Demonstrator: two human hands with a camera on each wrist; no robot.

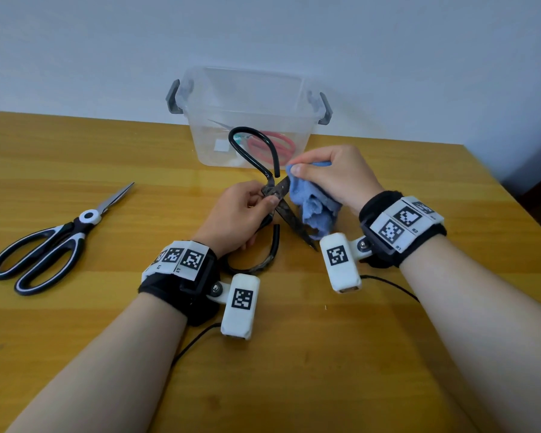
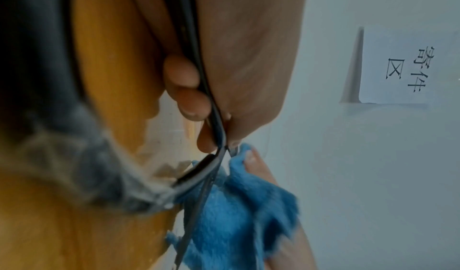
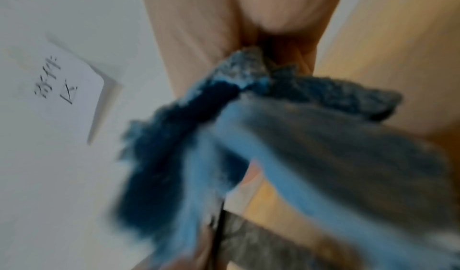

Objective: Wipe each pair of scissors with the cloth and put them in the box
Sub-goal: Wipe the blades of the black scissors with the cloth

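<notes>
My left hand (image 1: 247, 210) grips a pair of black iron scissors (image 1: 289, 218) near the pivot, blades spread apart, one loop handle (image 1: 253, 145) raised in front of the box. My right hand (image 1: 328, 176) pinches a blue cloth (image 1: 313, 204) around one blade, just right of the pivot. In the left wrist view the cloth (image 2: 239, 211) hangs beside the thin dark blade (image 2: 196, 205). The right wrist view is blurred and shows mostly the cloth (image 3: 273, 146). A clear plastic box (image 1: 247, 117) with grey latches stands behind, with red-handled scissors (image 1: 272, 146) inside.
A black-and-white handled pair of scissors (image 1: 50, 245) lies shut on the wooden table (image 1: 294, 354) at the left. The table's right edge runs near my right forearm. A paper sign (image 2: 398, 67) hangs on the pale wall.
</notes>
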